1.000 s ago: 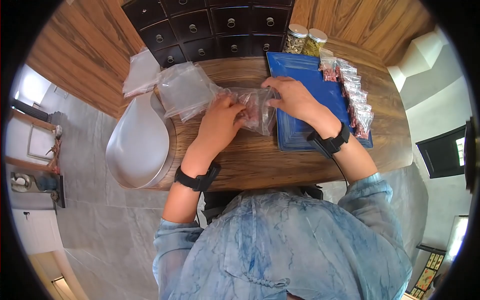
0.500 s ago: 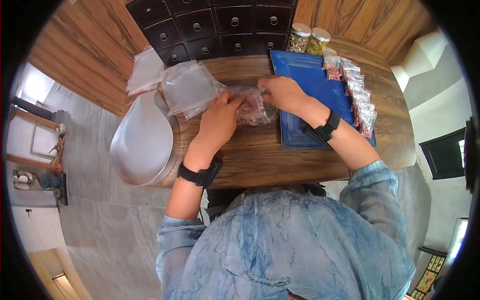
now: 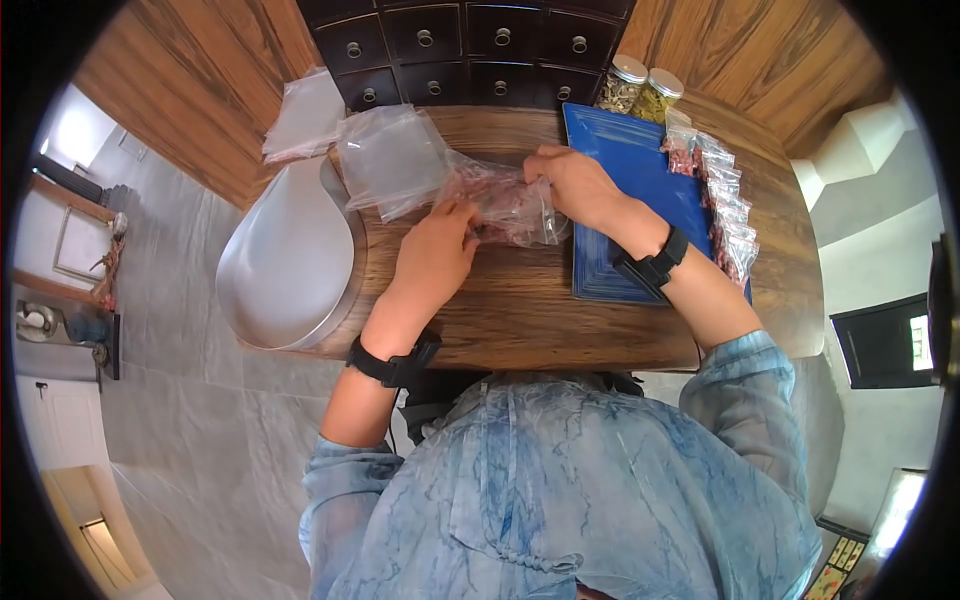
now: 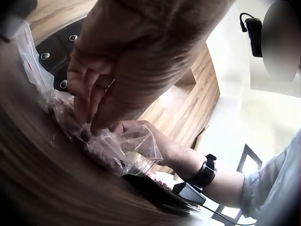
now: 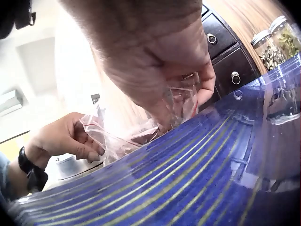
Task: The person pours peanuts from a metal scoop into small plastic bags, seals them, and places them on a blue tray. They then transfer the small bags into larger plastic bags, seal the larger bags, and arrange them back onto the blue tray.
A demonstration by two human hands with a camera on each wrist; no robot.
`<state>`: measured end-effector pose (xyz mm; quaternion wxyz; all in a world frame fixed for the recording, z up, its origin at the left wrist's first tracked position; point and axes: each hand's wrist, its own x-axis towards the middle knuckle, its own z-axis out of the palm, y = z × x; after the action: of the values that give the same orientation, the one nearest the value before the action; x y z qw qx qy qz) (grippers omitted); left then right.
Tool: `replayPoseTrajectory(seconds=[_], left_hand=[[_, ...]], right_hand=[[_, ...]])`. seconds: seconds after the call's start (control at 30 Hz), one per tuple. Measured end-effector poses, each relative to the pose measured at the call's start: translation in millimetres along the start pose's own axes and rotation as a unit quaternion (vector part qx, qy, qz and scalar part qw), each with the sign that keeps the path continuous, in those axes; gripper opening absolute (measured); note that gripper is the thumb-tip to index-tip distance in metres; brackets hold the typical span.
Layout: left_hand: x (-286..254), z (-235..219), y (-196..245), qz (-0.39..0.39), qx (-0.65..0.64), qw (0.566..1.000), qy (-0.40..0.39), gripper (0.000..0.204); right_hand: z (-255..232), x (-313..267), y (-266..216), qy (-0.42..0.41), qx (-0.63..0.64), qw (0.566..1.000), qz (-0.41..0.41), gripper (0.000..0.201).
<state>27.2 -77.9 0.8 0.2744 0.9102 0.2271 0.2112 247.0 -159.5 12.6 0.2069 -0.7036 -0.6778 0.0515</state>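
Observation:
A clear zip bag [image 3: 520,215] with dark red pieces in it lies on the wooden table, left of the blue tray [image 3: 625,140]. My right hand [image 3: 590,190] pinches its right end between thumb and fingers; the right wrist view shows the red-lined plastic [image 5: 113,141] bunched beneath that hand. At the bag's left part, my left hand [image 3: 435,250] has its fingers bent down, and in the left wrist view thumb and fingertips pinch the crinkled plastic [image 4: 117,148]. Small filled zip bags [image 3: 725,200] overlap in a row along the tray's right side.
Flat clear bags [image 3: 390,155] lie left of my hands, with another stack [image 3: 305,115] farther back. A silver teardrop-shaped tray [image 3: 285,260] sits at the table's left edge. Behind stand a dark drawer cabinet [image 3: 470,60] and two lidded jars [image 3: 622,85].
My right thumb and fingers, spread at the bag's right end a second ago, have come together on it. My left fingers have drawn slightly back toward me. The head view has shifted a little.

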Motion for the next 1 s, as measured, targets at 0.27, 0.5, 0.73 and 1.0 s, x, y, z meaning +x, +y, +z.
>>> replayPoseTrajectory(seconds=[0.27,0.5,0.73,1.0], left_hand=[[-0.2,5.5,-1.1,0.053,0.028,0.998,0.024,0.023],[3.5,5.4,-2.0,0.029,0.051,0.998,-0.037,0.025],[-3.7,6.4,9.7,0.034,0.05,0.998,-0.031,0.027],[-1.9,38.2,48.4,0.149,0.125,0.981,0.026,0.04]], right_hand=[[-0.5,-2.7,-6.2,-0.001,-0.027,1.0,-0.01,0.016],[-5.1,-2.6,-2.9,-0.012,-0.003,0.989,-0.15,0.033],[-13.0,-2.0,-12.4,-0.045,-0.005,0.996,-0.073,0.044],[-17.4,-7.2,22.6,-0.026,-0.011,0.997,0.069,0.029]])
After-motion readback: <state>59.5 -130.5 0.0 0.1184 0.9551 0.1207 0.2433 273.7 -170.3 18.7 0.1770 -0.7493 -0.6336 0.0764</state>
